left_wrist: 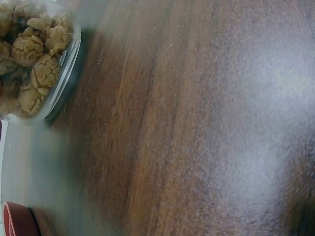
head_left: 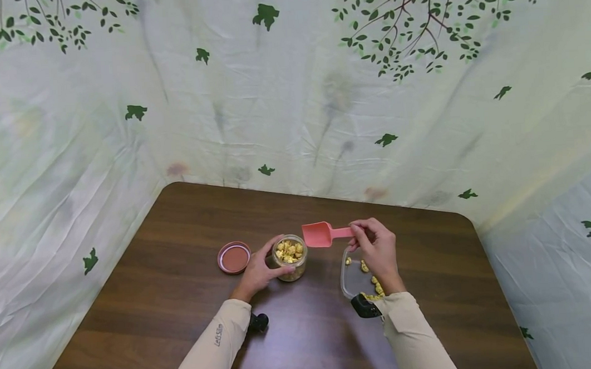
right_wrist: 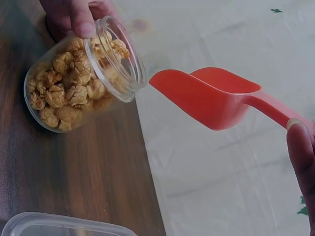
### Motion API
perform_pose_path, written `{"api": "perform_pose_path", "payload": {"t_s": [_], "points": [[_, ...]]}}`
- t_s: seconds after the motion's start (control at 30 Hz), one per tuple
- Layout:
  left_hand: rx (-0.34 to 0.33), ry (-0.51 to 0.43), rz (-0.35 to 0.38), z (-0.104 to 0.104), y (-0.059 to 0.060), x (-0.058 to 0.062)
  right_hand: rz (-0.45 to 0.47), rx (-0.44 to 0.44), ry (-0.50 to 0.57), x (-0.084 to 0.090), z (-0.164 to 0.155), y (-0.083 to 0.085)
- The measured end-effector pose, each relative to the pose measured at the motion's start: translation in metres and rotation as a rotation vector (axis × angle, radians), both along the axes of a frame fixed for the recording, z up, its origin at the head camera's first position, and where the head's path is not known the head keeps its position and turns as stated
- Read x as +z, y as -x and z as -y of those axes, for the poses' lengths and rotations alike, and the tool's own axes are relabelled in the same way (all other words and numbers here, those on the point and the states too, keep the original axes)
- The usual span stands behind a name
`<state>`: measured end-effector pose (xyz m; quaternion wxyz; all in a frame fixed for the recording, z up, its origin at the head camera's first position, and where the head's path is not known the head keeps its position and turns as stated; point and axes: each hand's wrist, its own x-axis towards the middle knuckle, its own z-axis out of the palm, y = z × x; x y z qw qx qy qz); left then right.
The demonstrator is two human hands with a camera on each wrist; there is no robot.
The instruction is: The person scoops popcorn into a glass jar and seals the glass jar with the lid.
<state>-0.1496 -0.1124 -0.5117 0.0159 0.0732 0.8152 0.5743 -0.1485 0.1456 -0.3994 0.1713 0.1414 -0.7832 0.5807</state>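
Sleeves (head_left: 216, 347) nearest, we see the left grip (head_left: 259, 270) curled round a jar (head_left: 301, 268), likely steadying it; the right grip (head_left: 379, 252) pinches a scoop (head_left: 320, 235).

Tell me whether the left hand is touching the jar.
Touching. The right wrist view shows it: the left hand rests its thumb against the jar, near its neck.

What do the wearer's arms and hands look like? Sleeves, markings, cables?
Left hand and right hand: bare, no gloves. Left sleeve and right sleeve: long, plain cream. Small dark lettering runs along the left one. Each wrist has a black device, left rounded, right blockier. No cables visible.
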Motion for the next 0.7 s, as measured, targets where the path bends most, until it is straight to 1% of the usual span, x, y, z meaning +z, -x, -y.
{"api": "perform_pose_path", "payload": {"t_s": [0.03, 0.07, 0.13, 0.17, 0.3, 0.37, 0.4, 0.53, 0.7], "points": [[0.001, -0.002, 0.006, 0.000, 0.000, 0.000, 0.005, -0.002, 0.004, 0.000, -0.001, 0.000], [0.002, -0.003, 0.015, -0.001, -0.001, 0.005, 0.008, -0.005, 0.006, 0.000, -0.001, 0.000], [0.005, -0.004, 0.026, -0.001, -0.001, 0.004, 0.015, -0.011, 0.006, 0.000, -0.002, 0.000], [0.007, -0.004, 0.029, -0.001, 0.000, 0.002, 0.018, -0.014, 0.004, 0.000, -0.003, -0.001], [0.015, 0.004, 0.034, 0.000, 0.008, -0.018, 0.027, -0.023, 0.009, -0.002, -0.007, -0.001], [0.020, 0.005, 0.035, 0.001, 0.011, -0.028, 0.033, -0.026, 0.027, -0.003, -0.009, -0.001], [0.019, 0.003, 0.033, 0.002, 0.012, -0.031, 0.039, -0.027, 0.040, -0.003, -0.010, -0.001], [0.009, -0.012, 0.024, 0.004, 0.013, -0.035, 0.081, -0.053, 0.089, -0.005, -0.016, -0.001], [-0.004, -0.017, 0.011, 0.006, 0.013, -0.034, 0.128, -0.107, 0.106, -0.006, -0.024, -0.003]]}}
